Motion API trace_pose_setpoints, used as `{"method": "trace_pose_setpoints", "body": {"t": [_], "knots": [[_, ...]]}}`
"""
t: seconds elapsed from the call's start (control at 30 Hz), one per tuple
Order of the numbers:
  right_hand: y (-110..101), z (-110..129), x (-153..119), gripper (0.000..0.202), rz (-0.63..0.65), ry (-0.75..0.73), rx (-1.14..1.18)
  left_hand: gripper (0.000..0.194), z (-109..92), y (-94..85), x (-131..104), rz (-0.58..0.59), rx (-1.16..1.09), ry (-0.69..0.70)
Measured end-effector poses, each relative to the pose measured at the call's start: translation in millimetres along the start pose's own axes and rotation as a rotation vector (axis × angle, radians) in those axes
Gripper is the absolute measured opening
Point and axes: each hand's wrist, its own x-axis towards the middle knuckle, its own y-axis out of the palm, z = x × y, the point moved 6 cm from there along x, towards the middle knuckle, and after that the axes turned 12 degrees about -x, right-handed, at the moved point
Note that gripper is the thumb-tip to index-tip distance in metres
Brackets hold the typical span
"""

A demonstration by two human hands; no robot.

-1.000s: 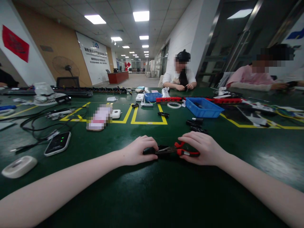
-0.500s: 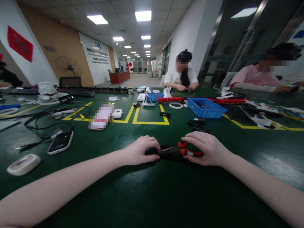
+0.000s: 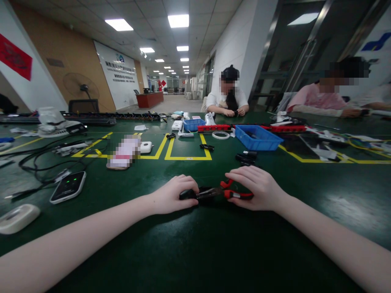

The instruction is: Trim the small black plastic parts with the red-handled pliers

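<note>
My right hand [image 3: 258, 187] is closed around the red-and-black handles of a pair of needle-nose pliers [image 3: 238, 195], whose jaws point left. In my left hand [image 3: 177, 194] is a small black object [image 3: 188, 194], gripped between thumb and fingers; its kind cannot be made out. The tips of the pliers reach up to this black object at my left fingertips, and whether they bite on it is too small to tell. Just beyond my right hand lie several dark parts [image 3: 247, 158] on the green table [image 3: 195, 248].
A blue bin [image 3: 258, 138] with dark items stands beyond the right hand. Yellow tape [image 3: 187, 158] marks boxes on the table. To the left are a phone [image 3: 124, 152], a black-faced device [image 3: 67, 187], a white rounded object [image 3: 18, 219] and cables. Two people [image 3: 227, 95] sit opposite.
The whole view has shifted slightly, so everything sits a little further left. Both hands keep their hold on the pliers and the small black object, with barely any movement between them.
</note>
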Motion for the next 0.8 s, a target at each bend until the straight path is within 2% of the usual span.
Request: {"method": "trace_pose_setpoints", "body": {"t": [0.2,0.37,0.53,0.8], "knots": [[-5,4,2,0.05,-0.067,0.064,0.02,0.012,1,-0.8,-3,-0.037,-0.08,-0.032],[0,10,3,0.044,-0.046,0.108,-0.018,0.014,2,1.2,-5,-0.014,-0.087,-0.082],[0,19,3,0.045,-0.068,0.013,-0.095,0.012,2,2.3,-4,-0.007,-0.076,-0.111],[4,16,-3,0.053,0.048,0.037,-0.087,0.012,0,6.5,-3,0.007,0.047,-0.156]]}}
